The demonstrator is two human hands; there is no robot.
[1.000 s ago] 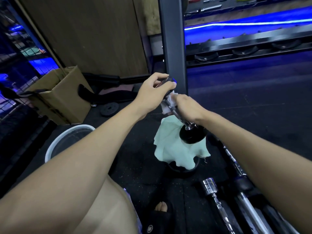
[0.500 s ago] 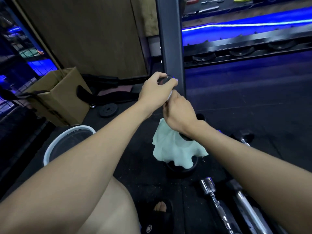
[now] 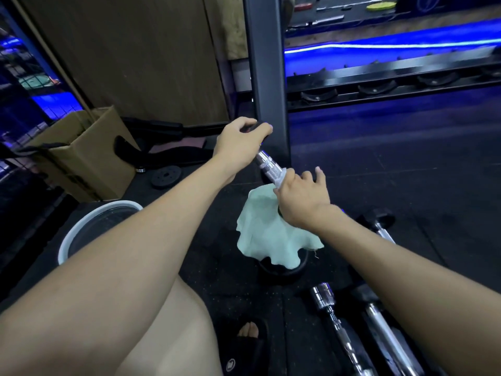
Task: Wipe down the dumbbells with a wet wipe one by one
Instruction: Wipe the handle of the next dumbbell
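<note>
Dumbbell [image 3: 267,164] held tilted above the floor, mid-wipe.
Left hand [image 3: 238,142] grips its upper head; right hand [image 3: 301,198] wraps the wet wipe [image 3: 282,178] round the handle, outer fingers loose, so it may slip.

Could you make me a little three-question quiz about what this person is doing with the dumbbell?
1. True or false: the left hand grips the upper end of the dumbbell.
2. What wraps the handle under the right hand? A) the pale green cloth B) a sponge C) a glove
3. Name the round container at the left forearm.

Key:
1. True.
2. A.
3. The white-rimmed basin.
</note>
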